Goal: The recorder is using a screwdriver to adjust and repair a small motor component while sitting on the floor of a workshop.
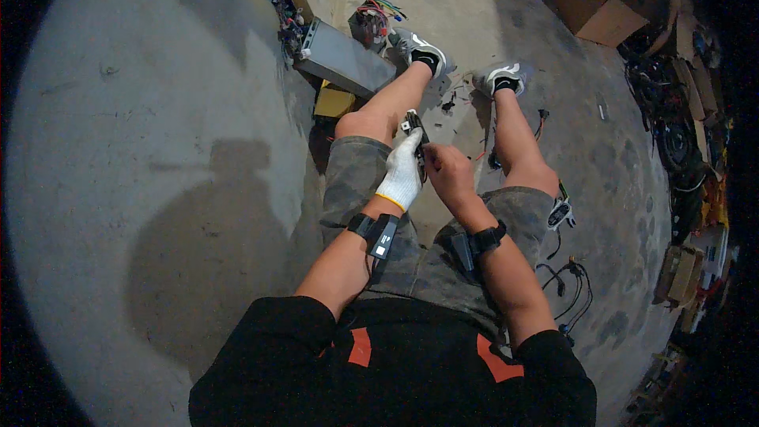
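Gripping one dark part [418, 121], one gloved left hand [403, 168] adjoins one bare right hand [451, 174], whose grip is unclear.

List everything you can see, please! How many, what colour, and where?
Dark part: one, black with a white end, upper middle
Rectangular case: one, grey, upper left of middle
Yellow block: one, yellow, just below the case
Wires: several, multicoloured, top middle
Cardboard box: one large, brown, top right
Clutter pile: too jumbled to count, mixed colours, right edge
Cables: several, black, lower right
Scraps: several, dark, between the shoes
Shoes: two, grey and white, top middle
Shorts: one pair, dark mottled, middle
Shirt: one, black with orange patches, bottom
Wristbands: two, black, one per wrist
Left hand: one, white-gloved, holding the dark part
Right hand: one, bare, at the dark part
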A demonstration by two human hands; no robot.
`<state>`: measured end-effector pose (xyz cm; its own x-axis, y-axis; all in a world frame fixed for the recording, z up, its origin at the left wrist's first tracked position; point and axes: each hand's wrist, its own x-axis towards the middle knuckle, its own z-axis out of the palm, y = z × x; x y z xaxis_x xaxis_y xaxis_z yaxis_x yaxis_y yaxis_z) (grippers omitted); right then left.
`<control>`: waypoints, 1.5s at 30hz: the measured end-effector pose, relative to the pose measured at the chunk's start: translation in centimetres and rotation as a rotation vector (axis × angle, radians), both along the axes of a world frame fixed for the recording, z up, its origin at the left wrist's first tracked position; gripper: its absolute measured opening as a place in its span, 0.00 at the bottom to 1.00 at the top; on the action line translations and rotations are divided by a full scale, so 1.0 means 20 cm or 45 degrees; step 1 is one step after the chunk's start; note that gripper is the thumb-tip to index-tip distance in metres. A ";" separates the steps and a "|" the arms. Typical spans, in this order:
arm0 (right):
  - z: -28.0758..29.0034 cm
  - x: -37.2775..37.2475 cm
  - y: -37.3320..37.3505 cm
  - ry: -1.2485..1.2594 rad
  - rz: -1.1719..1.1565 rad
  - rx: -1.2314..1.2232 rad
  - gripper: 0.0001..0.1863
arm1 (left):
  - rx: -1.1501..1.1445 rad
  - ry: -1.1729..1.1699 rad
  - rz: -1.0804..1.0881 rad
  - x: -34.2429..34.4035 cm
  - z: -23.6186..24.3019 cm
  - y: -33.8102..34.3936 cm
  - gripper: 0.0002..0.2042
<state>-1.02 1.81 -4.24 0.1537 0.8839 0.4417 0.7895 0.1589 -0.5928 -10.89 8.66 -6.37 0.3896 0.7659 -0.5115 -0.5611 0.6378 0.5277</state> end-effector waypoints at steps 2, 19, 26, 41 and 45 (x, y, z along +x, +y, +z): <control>0.01 0.01 0.00 -0.034 0.031 -0.012 0.14 | -0.018 0.000 0.028 0.01 0.02 -0.01 0.09; 0.13 0.09 -0.05 0.325 0.182 -0.156 0.19 | -0.051 -0.273 -0.003 0.01 0.02 0.01 0.09; 0.10 0.22 -0.06 0.683 -0.360 0.011 0.14 | -0.047 -0.221 -0.067 0.01 0.03 -0.01 0.17; -0.09 0.81 -0.16 1.521 -0.698 0.458 0.28 | -0.200 -0.310 -0.153 0.05 0.02 -0.02 0.17; -0.07 0.68 -0.08 1.432 -0.549 0.438 0.26 | -0.167 -0.266 -0.118 0.06 0.05 -0.04 0.14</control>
